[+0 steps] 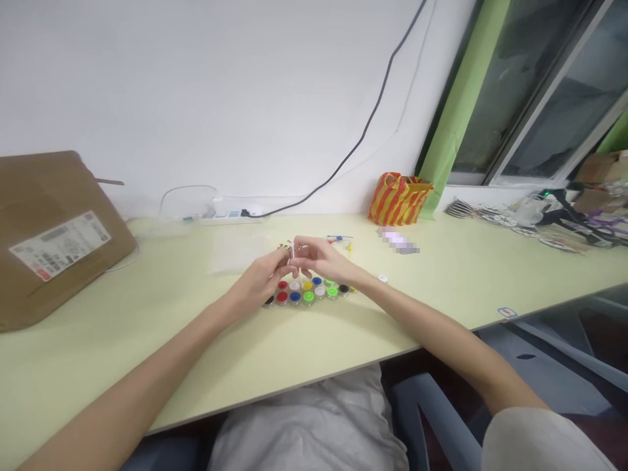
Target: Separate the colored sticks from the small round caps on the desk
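Note:
Both hands meet above the middle of the pale yellow-green table (196,353). My left hand (269,273) has its fingers closed on a small white piece (292,254), too small to name. The fingers of my right hand (318,256) pinch the same piece from the other side. Just below the hands stand two rows of small round pots with coloured lids, among them a red lid (282,297), a blue lid (295,297), a green lid (309,297) and a black lid (343,288). Small colourful parts (339,241) lie behind my right hand.
A cardboard box (44,222) stands at the left. Along the wall are a power strip (230,216) with a black cable and a striped bag (400,199). A white lid (383,279) lies right of the pots. Discs and boxes crowd the far right.

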### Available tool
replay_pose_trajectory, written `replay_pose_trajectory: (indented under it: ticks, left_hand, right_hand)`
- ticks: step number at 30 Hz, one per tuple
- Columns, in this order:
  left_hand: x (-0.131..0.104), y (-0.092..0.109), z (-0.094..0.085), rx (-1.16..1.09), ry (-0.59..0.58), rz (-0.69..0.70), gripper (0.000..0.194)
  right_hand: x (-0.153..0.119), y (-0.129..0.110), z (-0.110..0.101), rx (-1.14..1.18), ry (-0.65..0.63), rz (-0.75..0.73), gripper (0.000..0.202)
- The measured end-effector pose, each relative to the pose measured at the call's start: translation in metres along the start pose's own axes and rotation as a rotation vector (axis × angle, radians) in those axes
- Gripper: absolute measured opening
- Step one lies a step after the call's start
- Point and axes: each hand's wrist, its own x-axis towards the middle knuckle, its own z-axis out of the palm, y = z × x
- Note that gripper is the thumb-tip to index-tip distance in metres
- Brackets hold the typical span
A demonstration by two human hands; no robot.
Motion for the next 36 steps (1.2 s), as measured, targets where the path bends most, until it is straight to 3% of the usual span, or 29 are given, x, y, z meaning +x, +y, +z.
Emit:
replay_pose_trajectory:
  ticks: [2, 4, 9, 13, 16, 20, 25, 32, 36]
  left_hand:
    - [0.0, -0.001, 0.0, 0.058, -0.044, 0.011, 0.022]
    - [-0.001, -0.003, 0.001, 0.11, -0.06, 0.012, 0.023]
    - [-0.002, -0.006, 0.002, 0.085, -0.058, -0.038, 0.023]
    - [-0.001, -0.009, 0.003, -0.002, 0.089, -0.083, 0.022]
    - [0.003, -0.01, 0.002, -0.202, 0.189, -0.154, 0.029]
    - [0.006, -0.006, -0.001, -0.465, 0.231, -0.209, 0.038]
    - [0.005, 0.003, -0.003, -0.599, 0.207, -0.222, 0.04]
    - [0.003, 0.004, -0.001, -0.663, 0.117, -0.242, 0.041]
    - [0.003, 0.009, 0.003, -0.648, 0.063, -0.227, 0.045]
  right_hand:
    - [-0.002, -0.002, -0.014, 0.057, -0.094, 0.042, 0.021]
    - [-0.001, 0.0, -0.025, 0.051, -0.096, 0.074, 0.021]
    - [0.018, 0.029, -0.038, -0.128, 0.146, 0.188, 0.016]
    - [0.036, 0.044, -0.033, -0.333, 0.228, 0.302, 0.022]
    - [0.034, 0.03, -0.02, -0.474, 0.248, 0.116, 0.022]
    - [0.019, 0.0, -0.001, -0.364, 0.169, -0.11, 0.02]
    - [0.013, -0.011, 0.002, -0.27, 0.157, -0.109, 0.027]
    - [0.01, -0.01, -0.002, -0.501, 0.179, -0.188, 0.017]
    - [-0.005, -0.016, -0.011, -0.567, 0.121, -0.17, 0.015]
